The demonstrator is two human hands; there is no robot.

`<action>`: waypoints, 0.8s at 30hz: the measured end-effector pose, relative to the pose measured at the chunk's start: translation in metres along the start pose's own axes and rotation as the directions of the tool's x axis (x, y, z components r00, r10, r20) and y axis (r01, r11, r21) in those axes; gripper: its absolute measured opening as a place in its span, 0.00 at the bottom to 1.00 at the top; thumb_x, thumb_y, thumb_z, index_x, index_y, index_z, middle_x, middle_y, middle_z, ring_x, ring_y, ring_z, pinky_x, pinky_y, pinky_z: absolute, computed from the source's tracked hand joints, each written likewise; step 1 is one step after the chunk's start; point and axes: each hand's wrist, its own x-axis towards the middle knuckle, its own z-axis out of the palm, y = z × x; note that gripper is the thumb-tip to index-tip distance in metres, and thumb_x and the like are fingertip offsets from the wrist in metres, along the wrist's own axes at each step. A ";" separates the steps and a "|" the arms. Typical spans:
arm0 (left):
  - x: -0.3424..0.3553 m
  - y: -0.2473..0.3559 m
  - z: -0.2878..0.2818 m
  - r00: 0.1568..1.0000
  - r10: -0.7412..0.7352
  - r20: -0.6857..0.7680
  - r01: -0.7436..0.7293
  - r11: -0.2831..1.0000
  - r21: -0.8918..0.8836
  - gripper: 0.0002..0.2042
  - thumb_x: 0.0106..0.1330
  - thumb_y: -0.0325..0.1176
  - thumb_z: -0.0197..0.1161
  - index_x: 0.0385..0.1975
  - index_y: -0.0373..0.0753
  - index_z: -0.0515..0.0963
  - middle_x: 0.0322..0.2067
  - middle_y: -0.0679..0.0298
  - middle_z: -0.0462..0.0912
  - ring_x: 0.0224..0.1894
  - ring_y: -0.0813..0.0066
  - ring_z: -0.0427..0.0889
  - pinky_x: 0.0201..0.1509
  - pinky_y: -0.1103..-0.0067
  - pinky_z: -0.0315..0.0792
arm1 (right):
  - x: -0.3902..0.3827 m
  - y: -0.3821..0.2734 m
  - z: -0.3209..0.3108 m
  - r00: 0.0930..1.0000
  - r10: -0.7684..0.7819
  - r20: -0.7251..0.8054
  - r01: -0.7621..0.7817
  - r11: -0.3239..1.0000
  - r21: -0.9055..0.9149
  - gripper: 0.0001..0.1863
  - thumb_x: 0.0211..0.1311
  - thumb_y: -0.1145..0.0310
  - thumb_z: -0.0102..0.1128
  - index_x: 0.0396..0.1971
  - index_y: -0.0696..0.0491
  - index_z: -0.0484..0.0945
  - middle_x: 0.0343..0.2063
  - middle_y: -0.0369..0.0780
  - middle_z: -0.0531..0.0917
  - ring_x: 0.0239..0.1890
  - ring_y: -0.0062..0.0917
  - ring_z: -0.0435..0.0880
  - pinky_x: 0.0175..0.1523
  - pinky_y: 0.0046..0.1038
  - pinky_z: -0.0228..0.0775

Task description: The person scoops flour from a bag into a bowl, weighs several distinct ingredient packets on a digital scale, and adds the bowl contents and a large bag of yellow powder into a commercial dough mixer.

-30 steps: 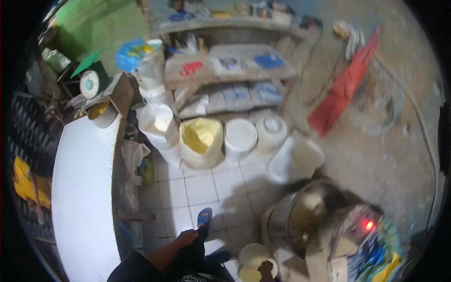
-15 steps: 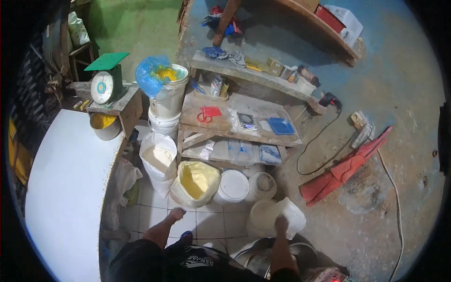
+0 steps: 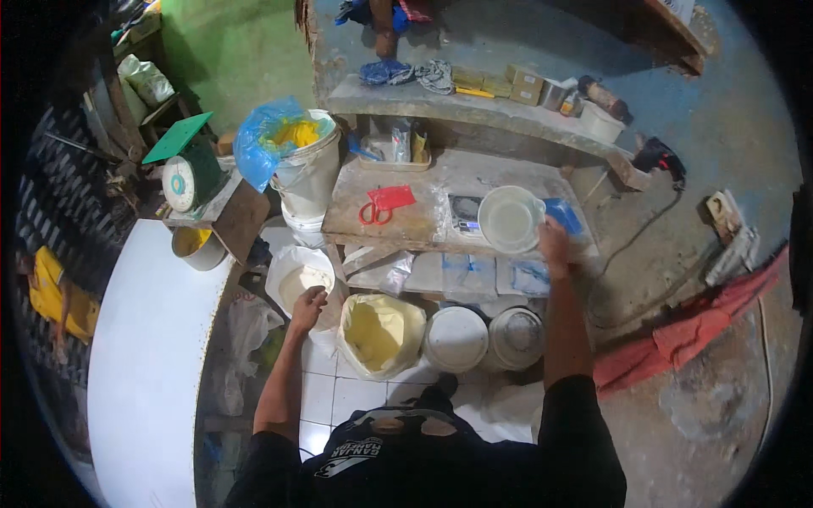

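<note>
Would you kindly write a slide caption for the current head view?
Right hand holding a bowl at the bench, left hand near a white sack.

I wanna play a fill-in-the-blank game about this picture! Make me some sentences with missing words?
1. The person's ____ hand is the one holding the round tub.
2. The handles of the scissors on the wooden table are ____.
3. The plastic bag draped over the rim of the tall bucket is ____.
4. The flat top plate of the dial scale is ____.

Missing words: right; red; blue; green.
</note>
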 end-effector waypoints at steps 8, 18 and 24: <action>0.019 0.096 0.019 0.978 0.059 -0.198 -0.045 0.996 0.074 0.20 0.68 0.41 0.57 0.53 0.33 0.74 0.44 0.58 0.82 0.43 0.71 0.82 0.44 0.77 0.74 | 0.088 0.018 0.121 0.889 0.263 0.375 -0.429 0.765 0.480 0.17 0.61 0.63 0.51 0.43 0.56 0.81 0.22 0.47 0.84 0.22 0.33 0.85 0.34 0.32 0.78; 0.152 0.229 0.106 0.954 0.299 -0.022 -0.287 0.931 0.228 0.17 0.71 0.38 0.55 0.51 0.31 0.74 0.43 0.60 0.82 0.43 0.73 0.81 0.47 0.76 0.74 | 0.092 0.070 0.183 0.929 0.069 0.362 -0.226 0.884 0.410 0.21 0.64 0.54 0.53 0.43 0.58 0.79 0.23 0.48 0.83 0.21 0.32 0.84 0.28 0.31 0.76; 0.285 0.253 0.195 0.943 0.325 0.074 -0.324 0.844 0.428 0.23 0.67 0.47 0.57 0.49 0.30 0.74 0.38 0.48 0.84 0.39 0.59 0.85 0.44 0.69 0.76 | 0.032 0.010 0.101 0.808 0.252 0.532 -0.532 0.699 0.477 0.18 0.67 0.57 0.53 0.37 0.59 0.78 0.22 0.43 0.80 0.23 0.31 0.79 0.32 0.32 0.73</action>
